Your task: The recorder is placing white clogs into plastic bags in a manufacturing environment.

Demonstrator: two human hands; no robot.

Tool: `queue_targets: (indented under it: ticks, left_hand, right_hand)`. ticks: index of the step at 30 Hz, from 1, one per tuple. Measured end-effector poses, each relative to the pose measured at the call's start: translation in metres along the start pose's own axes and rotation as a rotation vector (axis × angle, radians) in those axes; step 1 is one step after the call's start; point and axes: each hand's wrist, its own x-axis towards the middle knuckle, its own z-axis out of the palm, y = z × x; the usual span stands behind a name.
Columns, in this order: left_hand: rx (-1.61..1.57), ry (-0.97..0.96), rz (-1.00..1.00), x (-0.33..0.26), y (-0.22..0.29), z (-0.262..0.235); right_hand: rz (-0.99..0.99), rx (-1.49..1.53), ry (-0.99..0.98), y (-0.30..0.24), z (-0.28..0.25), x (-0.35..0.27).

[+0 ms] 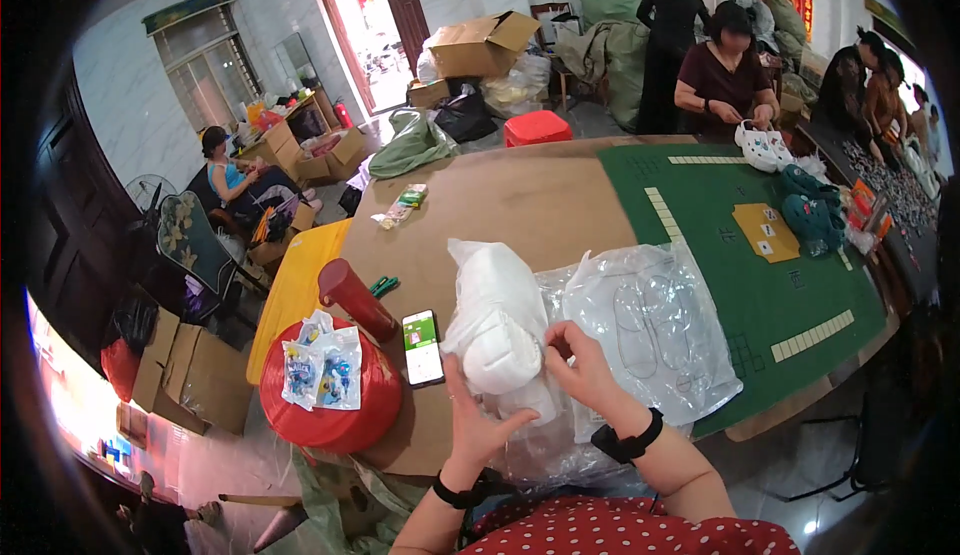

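Observation:
A rounded white bundle lies in a thin plastic bag on the table in front of me. My left hand rests against its near left side, thumb and fingers spread apart. At its right edge, the fingertips of my right hand are pinched together; whatever they hold is too small to make out. Beneath and to the right lies a flat clear plastic bag with sole-shaped outlines on it. A phone with a lit screen lies left of the bundle.
A red round stool bearing small clear packets stands left, by a dark red cylinder and green-handled scissors. On the green mat are tile rows and teal shoes. Across the table, a person handles white clogs.

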Motion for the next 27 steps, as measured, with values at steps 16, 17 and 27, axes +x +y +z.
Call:
queue_targets:
  ticks: [16, 17, 27]
  left_hand:
    - [0.341, 0.054, 0.15, 0.004, 0.055, 0.037]
    - [0.567, -0.018, 0.33, 0.008, 0.068, 0.038]
    - [0.709, -0.66, 0.798, 0.029, 0.047, 0.05]
  right_hand:
    - [-0.404, -0.131, -0.115, -0.028, -0.023, -0.043]
    - [-0.4, -0.139, -0.111, -0.029, -0.027, -0.045]
    - [0.104, -0.346, -0.265, 0.033, -0.053, -0.107]
